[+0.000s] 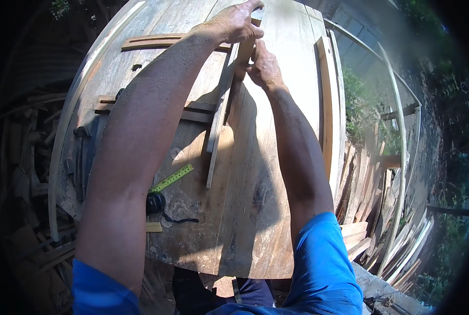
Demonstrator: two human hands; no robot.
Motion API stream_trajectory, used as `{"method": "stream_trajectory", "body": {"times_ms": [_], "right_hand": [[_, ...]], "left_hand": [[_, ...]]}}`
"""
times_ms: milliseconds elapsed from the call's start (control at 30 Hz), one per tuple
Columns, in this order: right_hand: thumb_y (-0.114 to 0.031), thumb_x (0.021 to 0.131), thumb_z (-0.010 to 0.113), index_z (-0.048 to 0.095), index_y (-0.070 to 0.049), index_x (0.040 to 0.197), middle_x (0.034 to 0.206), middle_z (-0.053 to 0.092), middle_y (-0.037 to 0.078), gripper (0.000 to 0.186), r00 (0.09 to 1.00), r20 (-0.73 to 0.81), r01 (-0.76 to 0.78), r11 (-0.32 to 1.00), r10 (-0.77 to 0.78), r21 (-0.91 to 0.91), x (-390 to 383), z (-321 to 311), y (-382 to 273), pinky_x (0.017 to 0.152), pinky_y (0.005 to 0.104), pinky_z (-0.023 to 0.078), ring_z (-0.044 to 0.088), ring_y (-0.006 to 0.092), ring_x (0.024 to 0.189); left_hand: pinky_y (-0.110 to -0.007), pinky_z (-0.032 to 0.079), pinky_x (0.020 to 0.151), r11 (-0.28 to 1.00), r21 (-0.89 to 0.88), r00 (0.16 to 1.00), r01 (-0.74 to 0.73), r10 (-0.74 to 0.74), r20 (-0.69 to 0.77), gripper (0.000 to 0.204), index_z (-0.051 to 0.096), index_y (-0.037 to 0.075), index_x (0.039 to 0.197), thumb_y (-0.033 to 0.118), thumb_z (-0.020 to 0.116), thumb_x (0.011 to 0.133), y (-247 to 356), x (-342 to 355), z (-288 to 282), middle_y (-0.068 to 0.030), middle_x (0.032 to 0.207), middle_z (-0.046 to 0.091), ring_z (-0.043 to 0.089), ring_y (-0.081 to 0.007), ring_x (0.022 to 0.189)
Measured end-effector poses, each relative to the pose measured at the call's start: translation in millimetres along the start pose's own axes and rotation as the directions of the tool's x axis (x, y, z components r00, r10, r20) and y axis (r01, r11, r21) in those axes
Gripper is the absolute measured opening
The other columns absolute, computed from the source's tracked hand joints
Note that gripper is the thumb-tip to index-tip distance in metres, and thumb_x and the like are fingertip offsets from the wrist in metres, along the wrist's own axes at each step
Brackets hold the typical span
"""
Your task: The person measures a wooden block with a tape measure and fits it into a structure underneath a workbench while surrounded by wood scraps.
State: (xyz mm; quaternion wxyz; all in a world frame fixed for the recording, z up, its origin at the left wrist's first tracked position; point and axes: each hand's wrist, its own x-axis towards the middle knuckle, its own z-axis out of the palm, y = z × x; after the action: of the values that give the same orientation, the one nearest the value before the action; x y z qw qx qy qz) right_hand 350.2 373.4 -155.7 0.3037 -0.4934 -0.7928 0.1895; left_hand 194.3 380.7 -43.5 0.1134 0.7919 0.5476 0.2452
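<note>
At the far middle of the wooden worktable (192,247), my left hand (237,23) is closed round the far end of a wooden piece (248,48). A small bright patch shows between its thumb and forefinger, too small to name. Just nearer, my right hand (266,67) is closed on the right side of the same piece, its fingertips partly hidden. Left of the piece runs a long narrow wooden strip (225,97). Two grooved crosspieces, a far one (153,41) and a nearer one (198,111), reach it from the left, partly behind my left arm.
Beside my left forearm lies a black tape measure (155,202) with its yellow blade (174,177) partly out. A dark hammer-like tool (80,134) rests at the table's left. Along the right edge stands a long board (327,105). Scrap wood (363,184) is piled beyond it.
</note>
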Motion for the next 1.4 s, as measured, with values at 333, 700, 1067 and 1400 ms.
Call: {"method": "stream_trajectory", "body": {"times_ms": [333, 700, 1067, 1400], "right_hand": [[-0.014, 0.073, 0.083, 0.044, -0.009, 0.128, 0.111, 0.068, 0.024, 0.067, 0.999, -0.045, -0.009, 1.0, 0.01, 0.024, 8, 7, -1, 0.086, 0.0494, 0.055, 0.068, 0.0432, 0.103], [-0.024, 0.089, 0.068, 0.05, -0.017, 0.127, 0.111, 0.068, 0.018, 0.042, 0.975, -0.224, 0.032, 0.982, 0.01, 0.187, 34, 30, 16, 0.086, 0.0485, 0.054, 0.068, 0.0407, 0.103], [-0.006, 0.092, 0.065, 0.044, -0.012, 0.131, 0.137, 0.054, 0.02, 0.044, 0.804, -0.578, 0.372, 0.877, -0.141, 0.304, -178, -33, -12, 0.097, 0.0411, 0.055, 0.054, 0.0328, 0.13], [-0.015, 0.088, 0.063, 0.051, -0.016, 0.124, 0.128, 0.055, 0.022, 0.039, 0.993, -0.079, 0.102, 0.953, -0.082, 0.285, -356, -100, -95, 0.087, 0.0527, 0.059, 0.062, 0.0494, 0.114]], "left_hand": [[-0.043, 0.053, 0.102, 1.0, 0.006, 0.994, -0.015, 0.015, -0.104, 0.068, 0.043, 0.012, 0.144, 0.029, 0.076, 0.087, -2, -2, 6, -0.0202, 0.129, 0.062, 0.064, -0.0336, 0.117], [-0.042, 0.052, 0.105, 0.998, -0.002, 0.983, -0.065, 0.064, -0.172, 0.063, 0.042, 0.018, 0.139, 0.02, 0.077, 0.087, 5, -40, 34, -0.0142, 0.129, 0.053, 0.061, -0.034, 0.118], [-0.047, 0.049, 0.106, 0.716, 0.174, 0.685, -0.676, 0.698, -0.211, 0.038, 0.046, 0.024, 0.122, 0.023, 0.064, 0.089, 140, -216, 70, -0.0075, 0.12, 0.053, 0.055, -0.0296, 0.124], [-0.046, 0.038, 0.114, 0.133, -0.903, 0.817, 0.408, -0.496, 0.296, 0.103, 0.028, 0.001, 0.152, 0.068, 0.067, 0.084, 204, -370, 48, -0.021, 0.137, 0.047, 0.047, -0.0287, 0.134]]}}
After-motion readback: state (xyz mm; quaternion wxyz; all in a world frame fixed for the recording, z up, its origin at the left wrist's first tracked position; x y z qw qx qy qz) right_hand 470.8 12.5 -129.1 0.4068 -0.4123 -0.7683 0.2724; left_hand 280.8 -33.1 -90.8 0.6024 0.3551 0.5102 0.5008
